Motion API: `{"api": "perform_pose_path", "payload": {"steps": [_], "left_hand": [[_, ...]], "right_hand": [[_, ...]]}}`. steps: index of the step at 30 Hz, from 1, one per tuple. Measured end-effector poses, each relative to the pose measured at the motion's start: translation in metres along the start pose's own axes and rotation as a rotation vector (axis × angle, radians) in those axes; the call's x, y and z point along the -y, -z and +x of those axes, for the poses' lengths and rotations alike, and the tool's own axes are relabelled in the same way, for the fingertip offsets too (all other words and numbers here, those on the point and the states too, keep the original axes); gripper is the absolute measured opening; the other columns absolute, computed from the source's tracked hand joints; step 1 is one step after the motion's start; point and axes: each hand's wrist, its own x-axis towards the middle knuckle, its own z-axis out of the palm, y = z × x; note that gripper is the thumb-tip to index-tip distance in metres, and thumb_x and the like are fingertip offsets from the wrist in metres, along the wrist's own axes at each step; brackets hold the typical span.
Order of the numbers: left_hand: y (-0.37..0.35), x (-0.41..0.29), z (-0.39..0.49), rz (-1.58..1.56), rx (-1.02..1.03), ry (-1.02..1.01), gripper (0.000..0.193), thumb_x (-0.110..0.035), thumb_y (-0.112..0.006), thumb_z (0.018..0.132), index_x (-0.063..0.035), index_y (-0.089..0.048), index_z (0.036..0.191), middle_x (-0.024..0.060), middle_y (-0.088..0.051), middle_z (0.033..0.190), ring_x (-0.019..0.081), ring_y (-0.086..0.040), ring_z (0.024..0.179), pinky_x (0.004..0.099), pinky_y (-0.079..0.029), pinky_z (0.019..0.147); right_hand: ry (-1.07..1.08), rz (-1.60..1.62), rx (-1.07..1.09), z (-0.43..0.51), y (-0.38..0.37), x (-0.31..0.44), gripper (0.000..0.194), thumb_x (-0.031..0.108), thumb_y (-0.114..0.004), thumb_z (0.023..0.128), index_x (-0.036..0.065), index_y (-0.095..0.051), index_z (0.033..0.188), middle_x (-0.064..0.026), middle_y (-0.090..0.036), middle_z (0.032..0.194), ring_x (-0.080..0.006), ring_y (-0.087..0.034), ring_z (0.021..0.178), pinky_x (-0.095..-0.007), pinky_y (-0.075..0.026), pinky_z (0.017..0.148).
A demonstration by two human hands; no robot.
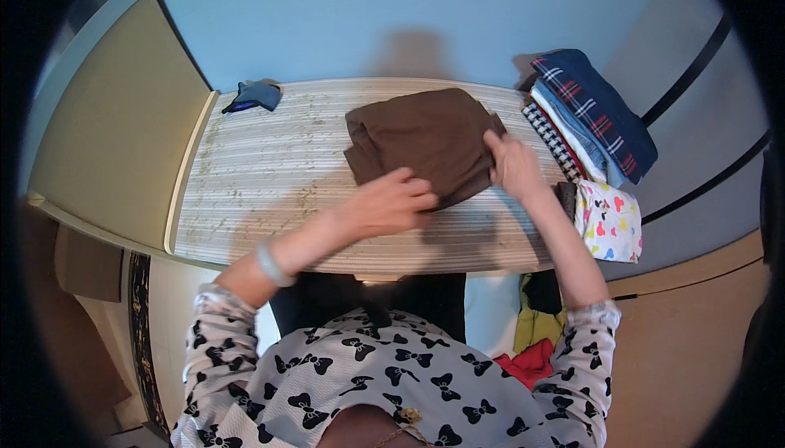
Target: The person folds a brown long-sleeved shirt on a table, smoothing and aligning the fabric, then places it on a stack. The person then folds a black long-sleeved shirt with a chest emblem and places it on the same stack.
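Observation:
A folded brown cloth garment (429,135) lies on the striped tabletop (294,160) in front of me. Over its near edge is my left hand (395,203), slightly blurred with fingers bent; whether they pinch the cloth is unclear. My right hand (518,166) has its thumb and fingers at the garment's right edge, where a small flap of cloth sticks up.
Folded clothes (589,117) form a stack at the right back, a plaid-trimmed navy piece on top. Nearer is a folded white printed cloth (608,221). A small blue-grey cloth item (260,95) sits at the back left. A raised panel (122,129) borders the left side.

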Motion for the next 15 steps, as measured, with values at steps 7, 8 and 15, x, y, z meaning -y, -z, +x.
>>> {"api": "perform_pose_path", "payload": {"steps": [7, 8, 15], "left_hand": [[0.053, -0.013, -0.115, 0.005, 0.036, 0.122, 0.016, -0.014, -0.059, 0.078, -0.0158, -0.062, 0.093, 0.0014, -0.054, 0.096, 0.0182, -0.054, 0.099, 0.037, -0.041, 0.099], [0.054, -0.017, -0.118, 0.026, 0.031, 0.123, 0.02, -0.012, -0.057, 0.08, -0.015, -0.059, 0.1, 0.0026, -0.055, 0.098, 0.0183, -0.054, 0.101, 0.0374, -0.041, 0.1], [0.053, -0.041, -0.107, 0.248, 0.014, 0.449, 0.031, -0.012, -0.056, 0.082, -0.0067, -0.055, 0.112, 0.004, -0.053, 0.095, 0.0173, -0.054, 0.101, 0.0432, -0.038, 0.101]], "right_hand": [[0.134, 0.052, 0.01, -0.081, 0.002, 0.112, 0.037, 0.011, -0.067, 0.071, 0.011, -0.053, 0.106, -0.009, -0.054, 0.086, -0.0266, -0.057, 0.081, -0.0387, -0.052, 0.059], [0.128, 0.08, -0.031, -0.082, 0.003, 0.115, 0.038, 0.011, -0.068, 0.072, 0.01, -0.054, 0.107, -0.0095, -0.054, 0.09, -0.0268, -0.057, 0.085, -0.039, -0.051, 0.064], [0.246, 0.116, -0.271, -0.084, 0.01, 0.117, 0.034, 0.005, -0.065, 0.072, 0.007, -0.059, 0.106, -0.0127, -0.049, 0.114, -0.0281, -0.047, 0.107, -0.0409, -0.038, 0.091]]}}
